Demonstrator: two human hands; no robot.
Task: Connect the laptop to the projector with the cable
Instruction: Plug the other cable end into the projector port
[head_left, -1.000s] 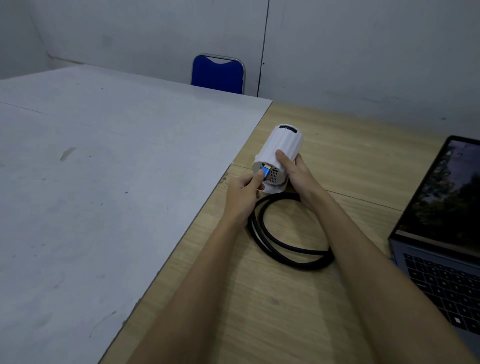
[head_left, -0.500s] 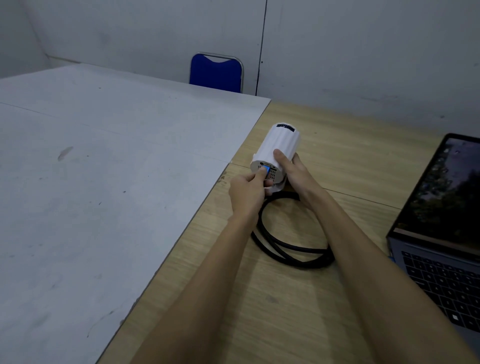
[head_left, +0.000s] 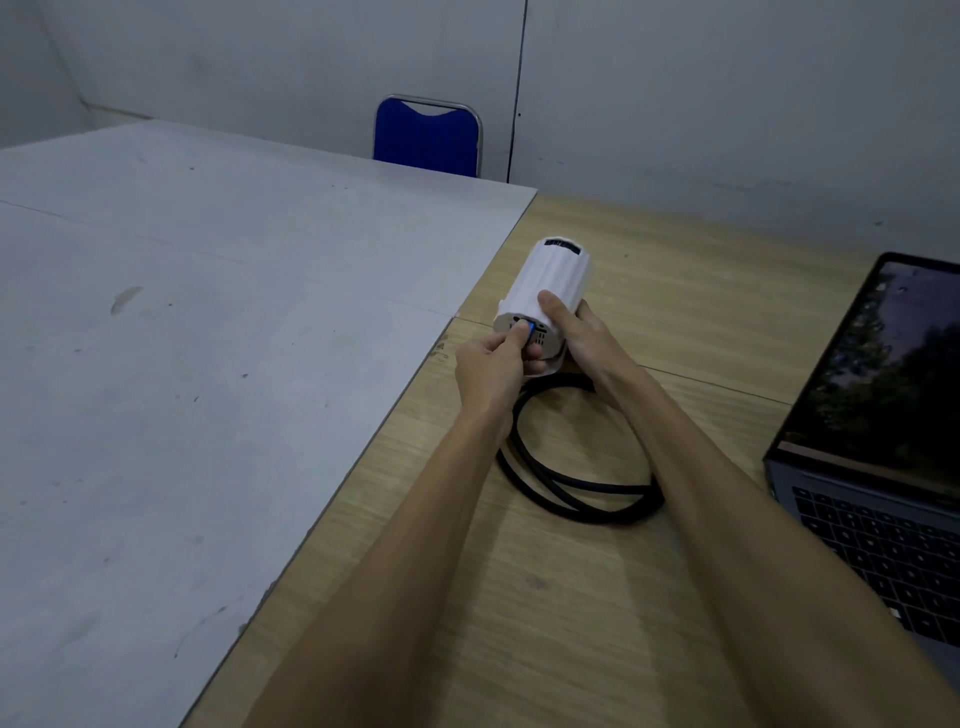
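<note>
A white cylindrical projector (head_left: 553, 275) lies on its side on the wooden table (head_left: 649, 301), its rear panel facing me. My right hand (head_left: 576, 335) wraps around its near end, thumb on top. My left hand (head_left: 493, 366) pinches the blue plug (head_left: 530, 329) of the black cable (head_left: 576, 493) and holds it against the projector's rear panel. The rest of the cable lies coiled on the wood between my forearms. An open laptop (head_left: 883, 452) with a lit screen sits at the right edge.
A large grey board (head_left: 208, 364) covers the left part of the table, its edge running diagonally beside my left arm. A blue chair (head_left: 426, 136) stands behind the table against the grey wall.
My left hand has pushed the blue plug closer into the projector's rear panel; less of the plug shows now. My right hand keeps its hold on the projector.
</note>
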